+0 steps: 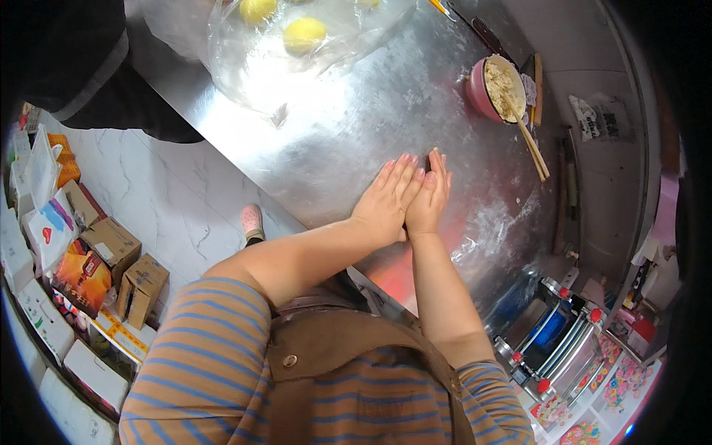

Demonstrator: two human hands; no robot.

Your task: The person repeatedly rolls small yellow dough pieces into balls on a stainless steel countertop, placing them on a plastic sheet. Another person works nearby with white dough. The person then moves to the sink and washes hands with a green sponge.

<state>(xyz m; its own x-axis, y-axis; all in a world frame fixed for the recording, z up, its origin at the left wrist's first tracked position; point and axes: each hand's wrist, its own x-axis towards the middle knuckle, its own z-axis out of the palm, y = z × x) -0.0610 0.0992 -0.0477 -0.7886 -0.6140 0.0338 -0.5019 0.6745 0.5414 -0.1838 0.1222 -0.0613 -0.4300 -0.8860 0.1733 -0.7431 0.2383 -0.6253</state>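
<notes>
Over the stainless steel table (311, 183), my left hand (385, 203) and my right hand (431, 200) are pressed together, palm against palm, with fingers pointing away from me. Whether something lies between the palms is hidden. Beyond them to the right stands a pink bowl (479, 92) of pale crumbly filling (498, 80), with a pair of wooden chopsticks (531, 146) resting in it and sticking out over the rim. At the far side, yellow dough balls (305, 35) lie under clear plastic sheeting (233, 72). White powdery smears mark the table top.
A metal roller machine with red knobs (556, 339) stands at the lower right. Wooden sticks (537, 89) lie along the right wall. At the upper left a person in dark clothing (133, 100) stands by the table. Cardboard boxes (114, 245) are on the left.
</notes>
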